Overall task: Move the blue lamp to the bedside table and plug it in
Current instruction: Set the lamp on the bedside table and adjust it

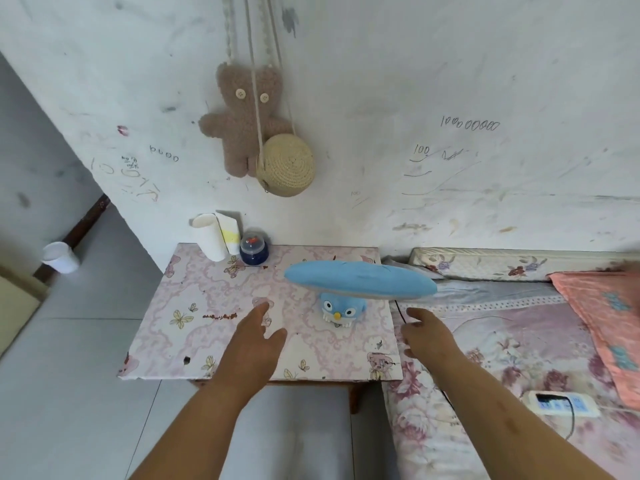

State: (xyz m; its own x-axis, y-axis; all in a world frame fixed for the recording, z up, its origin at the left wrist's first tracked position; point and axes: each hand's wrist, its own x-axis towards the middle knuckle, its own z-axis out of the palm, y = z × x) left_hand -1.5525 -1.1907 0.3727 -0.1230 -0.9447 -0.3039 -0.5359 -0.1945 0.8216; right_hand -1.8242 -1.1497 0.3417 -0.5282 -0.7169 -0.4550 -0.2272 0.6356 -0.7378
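Standing near the right edge of the bedside table (207, 306): blue lamp (356, 282), its long rounded head spanning smooth and plasticky above a small bird-faced base with white eyes and a yellow beak. Covering the tabletop: glossy pink-patterned sheet with butterflies and cartoon bears, chipped along the front edge and torn in spots. Reaching over the table's middle, left hand (256, 337), fingers loosely spread, holding nothing, just left of the lamp's base and apart from it. Hovering over the gap between table and bed (502, 341), right hand (429, 336), fingers relaxed and open, also gripping nothing. Crowding the back left corner: white paper rolls (216, 239) and a small blue domed jar (254, 247); wide bare surface in front of them. Lying on the floral bedcover at right: white power strip (564, 403) with a dark cord. Hanging on the scuffed, scribbled wall above: fuzzy brown bear (239, 116) and round woven bag (287, 164).
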